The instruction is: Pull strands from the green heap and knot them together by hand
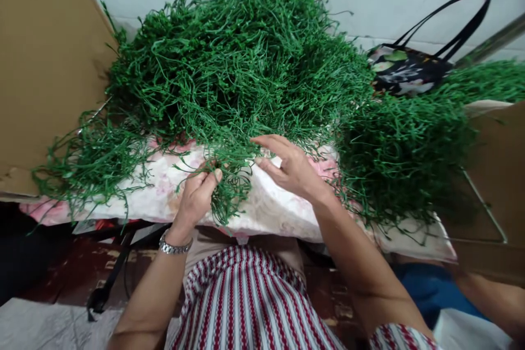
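My left hand (pixel 199 196) pinches a small bunch of thin green artificial-looking stems (pixel 229 197) between thumb and fingers, and their loose ends hang near the table's front edge. A silver watch band circles that wrist. To the right, my right hand (pixel 287 164) reaches over the cloth, thumb and fingers apart, its fingertips at the front fringe of a large tangled heap of green stems (pixel 246 60). Whether the fingertips touch any stems I cannot tell. Under both hands lies a white floral tablecloth (pixel 279 202) with pink patches.
A smaller pile of stems (pixel 98 156) lies left, beside a tall cardboard panel (pixel 45 65). On the right, another dense pile (pixel 402 153) borders a brown cardboard box (pixel 492 175). A black floral handbag (pixel 410 71) stands behind it. Another person's arm (pixel 488 295) shows at lower right.
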The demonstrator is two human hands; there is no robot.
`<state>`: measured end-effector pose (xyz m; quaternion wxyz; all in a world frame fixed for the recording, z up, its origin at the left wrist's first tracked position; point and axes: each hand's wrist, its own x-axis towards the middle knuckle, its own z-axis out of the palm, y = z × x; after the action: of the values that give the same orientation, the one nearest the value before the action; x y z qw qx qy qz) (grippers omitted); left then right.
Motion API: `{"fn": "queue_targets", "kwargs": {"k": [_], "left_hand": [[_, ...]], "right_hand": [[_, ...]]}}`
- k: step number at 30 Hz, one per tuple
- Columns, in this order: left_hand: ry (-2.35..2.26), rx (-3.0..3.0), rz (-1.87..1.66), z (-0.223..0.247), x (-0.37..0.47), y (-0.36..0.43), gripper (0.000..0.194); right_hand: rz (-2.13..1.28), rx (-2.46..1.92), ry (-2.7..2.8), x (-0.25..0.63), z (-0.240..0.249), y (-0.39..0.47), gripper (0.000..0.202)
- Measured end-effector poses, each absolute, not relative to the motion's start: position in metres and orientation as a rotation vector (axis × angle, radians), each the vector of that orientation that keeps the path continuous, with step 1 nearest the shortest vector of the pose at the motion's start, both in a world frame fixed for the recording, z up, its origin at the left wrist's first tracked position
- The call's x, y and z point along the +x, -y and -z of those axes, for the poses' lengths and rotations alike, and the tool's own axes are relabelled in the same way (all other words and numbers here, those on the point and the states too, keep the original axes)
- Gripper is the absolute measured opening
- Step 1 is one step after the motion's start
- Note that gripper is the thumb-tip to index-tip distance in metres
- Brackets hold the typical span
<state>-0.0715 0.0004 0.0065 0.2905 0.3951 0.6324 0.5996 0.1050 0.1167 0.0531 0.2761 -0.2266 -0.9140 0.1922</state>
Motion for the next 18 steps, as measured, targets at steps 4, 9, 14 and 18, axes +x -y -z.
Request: {"fn": "queue_targets", "kwargs": {"k": [4,9,14,18], "left_hand": [[-1.574,1.182,-1.465,-0.010,-0.066,0.000,0.018],[-1.720,1.313,-1.597,-0.007,-0.064,-0.002,0.020],[-1.853,1.429,-1.715,-0.004,-0.061,-0.007,0.011],[-1.718,1.166,-1.880,-0.003,-0.063,-0.009,0.007]], "right_hand": [[-0.625,-0.514,2.309,0.092,-0.047,-0.101,0.026],[-0.632,-0.650,2.190,0.102,-0.038,-0.094,0.016],[-0.809,-0.774,2.036,0.116,-0.025,-0.089,0.023],[-0.874,-0.790,1.859,0.126,-0.016,-0.090,0.023]]}}
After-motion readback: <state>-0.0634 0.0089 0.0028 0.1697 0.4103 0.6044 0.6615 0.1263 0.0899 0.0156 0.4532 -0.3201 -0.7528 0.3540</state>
